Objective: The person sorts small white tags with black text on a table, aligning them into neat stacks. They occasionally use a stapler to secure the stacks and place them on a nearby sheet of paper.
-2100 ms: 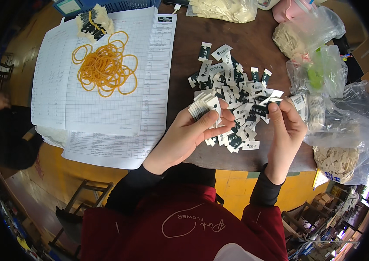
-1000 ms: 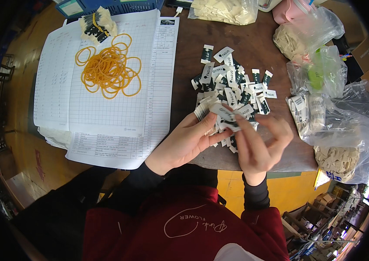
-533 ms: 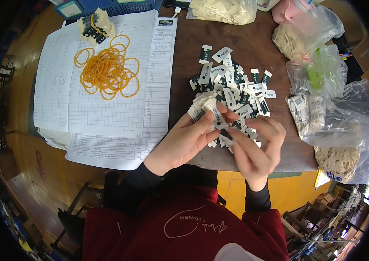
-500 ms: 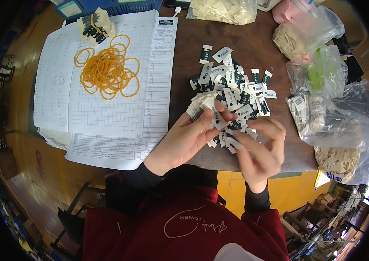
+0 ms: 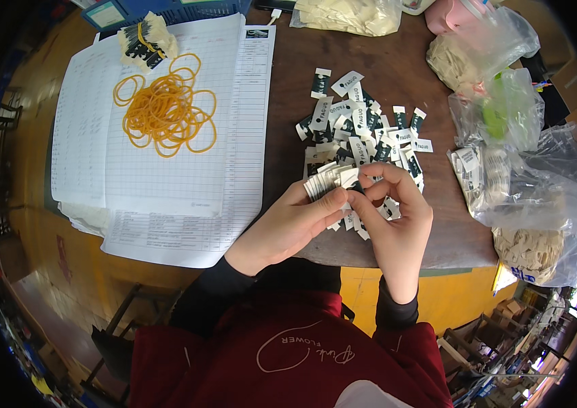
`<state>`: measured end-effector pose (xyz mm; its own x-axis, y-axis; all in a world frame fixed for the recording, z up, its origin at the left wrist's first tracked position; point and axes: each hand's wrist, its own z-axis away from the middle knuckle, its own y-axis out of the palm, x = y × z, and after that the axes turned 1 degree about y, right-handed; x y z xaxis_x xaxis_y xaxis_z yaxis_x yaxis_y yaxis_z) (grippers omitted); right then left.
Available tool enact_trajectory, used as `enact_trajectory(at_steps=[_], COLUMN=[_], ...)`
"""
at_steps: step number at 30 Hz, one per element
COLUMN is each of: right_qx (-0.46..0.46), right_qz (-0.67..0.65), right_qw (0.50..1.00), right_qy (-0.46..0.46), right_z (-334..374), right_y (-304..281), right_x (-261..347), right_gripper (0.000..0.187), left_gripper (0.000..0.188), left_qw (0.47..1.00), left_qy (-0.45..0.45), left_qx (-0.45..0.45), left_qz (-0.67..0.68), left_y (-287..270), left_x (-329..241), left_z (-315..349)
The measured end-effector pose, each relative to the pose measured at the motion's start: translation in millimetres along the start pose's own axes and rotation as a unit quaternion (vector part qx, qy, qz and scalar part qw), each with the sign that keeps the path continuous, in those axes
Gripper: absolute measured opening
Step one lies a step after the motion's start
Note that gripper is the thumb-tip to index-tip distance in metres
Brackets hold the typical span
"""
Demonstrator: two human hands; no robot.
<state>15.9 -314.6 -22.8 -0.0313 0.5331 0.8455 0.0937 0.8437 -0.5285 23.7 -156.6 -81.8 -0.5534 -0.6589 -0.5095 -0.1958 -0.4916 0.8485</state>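
My left hand (image 5: 295, 221) is closed round a stack of fabric labels (image 5: 329, 180), its thumb pressed on the near side and the pale edges fanned upward. At the right end of that stack, my right hand (image 5: 397, 214) pinches a dark-and-white label (image 5: 352, 179) between thumb and fingers, against the others. Beyond and beneath both hands lies a loose pile of small white and dark green labels (image 5: 360, 122), partly covered by my fingers.
Left of the pile, orange rubber bands (image 5: 166, 112) and a banded label bundle (image 5: 144, 42) rest on an open gridded notebook (image 5: 234, 136). A blue crate (image 5: 166, 10) stands behind. Clear plastic bags (image 5: 519, 177) line the right edge; another bag of labels (image 5: 350, 15) lies at the back.
My right hand has moved left and up from near the pile to the stack, bringing a label against it. The top of the stack now shows a dark label instead of a white one.
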Motion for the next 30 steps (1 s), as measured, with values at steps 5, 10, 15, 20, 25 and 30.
enact_trajectory(at_steps=[5, 10, 15, 20, 25, 30], right_qx=[-0.063, -0.13, 0.032, 0.078, 0.112, 0.24], right_qz=[0.024, 0.218, 0.312, 0.257, 0.183, 0.153], right_qw=[0.996, 0.926, 0.857, 0.882, 0.91, 0.901], right_qy=[-0.064, -0.279, -0.408, -0.386, -0.354, -0.326], right_z=[3, -10, -15, -14, -22, -9], right_y=[0, -8, -11, -22, -38, -34], right_x=[3, 1, -3, -1, 5, 3], right_gripper=[0.023, 0.028, 0.032, 0.041, 0.062, 0.062], left_gripper=[0.039, 0.041, 0.04, 0.037, 0.035, 0.037], left_qw=[1.0, 0.999, 0.998, 0.997, 0.998, 0.988], left_qy=[0.0, 0.019, 0.004, -0.014, -0.053, -0.131], left_qx=[-0.006, 0.038, -0.051, -0.013, 0.003, 0.008], left_qz=[0.027, -0.001, -0.033, -0.071, 0.016, 0.08], left_y=[0, -1, 4, 1, 2, 18], left_x=[0, 0, 3, -1, -3, 7], left_z=[-1, -3, -1, -2, 0, 28])
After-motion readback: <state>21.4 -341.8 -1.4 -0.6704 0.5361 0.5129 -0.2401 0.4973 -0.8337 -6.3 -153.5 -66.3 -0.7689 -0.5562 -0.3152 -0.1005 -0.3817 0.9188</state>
